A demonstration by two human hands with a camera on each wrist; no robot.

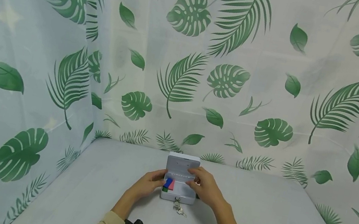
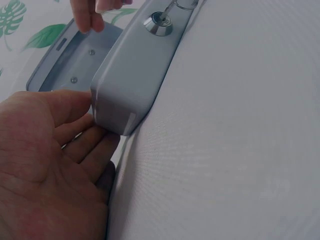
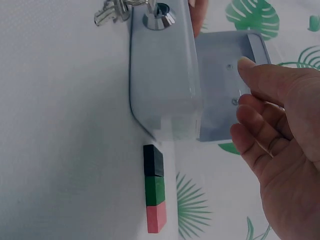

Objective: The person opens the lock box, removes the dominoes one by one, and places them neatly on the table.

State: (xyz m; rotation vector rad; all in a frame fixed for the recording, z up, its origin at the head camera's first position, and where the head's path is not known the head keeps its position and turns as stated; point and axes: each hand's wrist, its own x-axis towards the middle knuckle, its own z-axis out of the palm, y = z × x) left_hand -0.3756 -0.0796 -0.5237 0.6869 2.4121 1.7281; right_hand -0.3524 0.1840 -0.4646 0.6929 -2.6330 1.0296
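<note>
A grey metal lockable box (image 1: 168, 197) stands on the table with its lid (image 1: 175, 163) raised. Inside, at the left, lie a blue block (image 1: 168, 183), a pink block (image 1: 171, 185) and a green block (image 1: 165, 190). My left hand (image 1: 146, 184) rests against the box's left side, its thumb by the rim and its straight fingers along the outer wall. Over the right part of the box is my right hand (image 1: 207, 187), thumb and fingers apart with nothing visible between them. Keys (image 1: 181, 210) hang from the front lock (image 3: 159, 17).
On the table beside the box's right end, a black block (image 3: 153, 160), a green block (image 3: 155, 190) and a pink block (image 3: 156, 217) form a row. A white sheet with green leaf prints (image 1: 185, 77) hangs behind the table (image 1: 255, 213).
</note>
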